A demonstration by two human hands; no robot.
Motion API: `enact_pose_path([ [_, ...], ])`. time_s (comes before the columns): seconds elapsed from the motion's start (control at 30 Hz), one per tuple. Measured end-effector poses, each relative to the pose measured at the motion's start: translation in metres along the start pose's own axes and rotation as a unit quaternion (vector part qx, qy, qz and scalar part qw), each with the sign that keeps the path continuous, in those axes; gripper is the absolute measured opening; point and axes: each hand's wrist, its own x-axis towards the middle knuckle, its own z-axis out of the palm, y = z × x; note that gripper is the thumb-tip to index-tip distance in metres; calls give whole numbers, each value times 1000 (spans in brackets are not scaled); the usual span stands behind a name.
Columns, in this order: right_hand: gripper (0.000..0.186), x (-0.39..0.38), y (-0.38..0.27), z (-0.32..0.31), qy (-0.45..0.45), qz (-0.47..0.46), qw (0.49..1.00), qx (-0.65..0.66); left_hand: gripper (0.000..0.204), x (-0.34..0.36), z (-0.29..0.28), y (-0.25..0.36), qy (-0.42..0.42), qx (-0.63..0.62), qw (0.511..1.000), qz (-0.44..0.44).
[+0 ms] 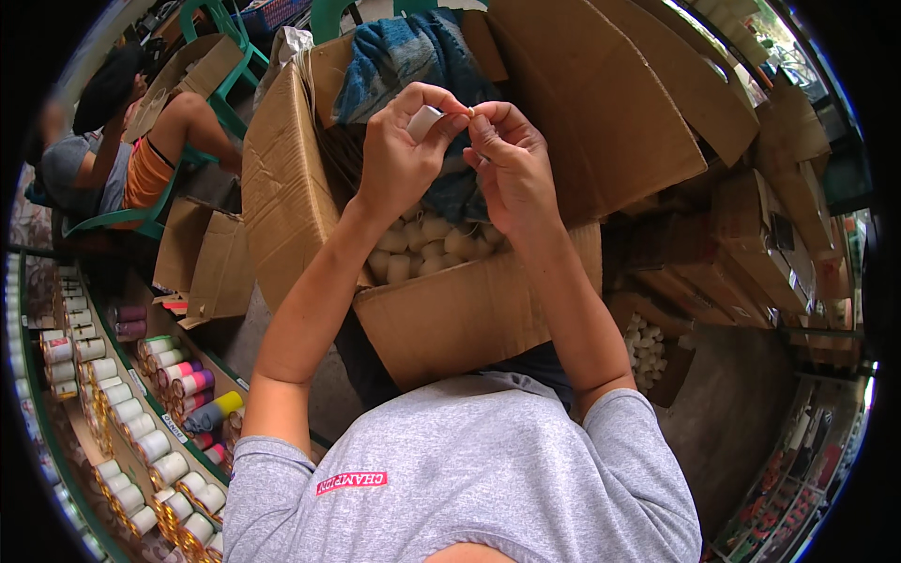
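Above an open cardboard box [450, 324], both hands meet at the fingertips. My left hand [399, 155] is closed around a small white cylinder [423, 123], which shows between thumb and fingers. A tiny pale yellowish bit [471, 113] sits where the two sets of fingertips come together. My right hand [514, 169] pinches at that bit with thumb and forefinger; what exactly it grips is too small to make out. Below the hands, several cream-coloured rounded pieces [432, 246] lie in the box. A blue patterned cloth [399, 56] drapes over the box's far side.
Spools of white and coloured thread [141, 427] fill a rack at the left. A person [103, 159] sits on a green chair at the far left, near a smaller carton [221, 267]. Stacked cartons [718, 253] stand at right; another box holds white pieces [645, 352].
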Motion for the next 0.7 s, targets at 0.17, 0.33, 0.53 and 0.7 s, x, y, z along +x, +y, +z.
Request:
enact_pose_path([
  [0.17,8,2,-1,2,-12,-72,997,-21,8,-3,-3,-6,-47,34,997,-50],
  [0.33,13,3,1,6,15,-122,981,-152,17,-3,-3,-3,-53,-53,993,-87],
  [0.53,10,4,0,7,-8,-198,931,-308,16,-1,-6,-3,-56,-135,980,-138],
  [0.7,1,5,-8,8,-57,-302,864,-398,16,3,-12,-1,-82,-262,942,-194],
])
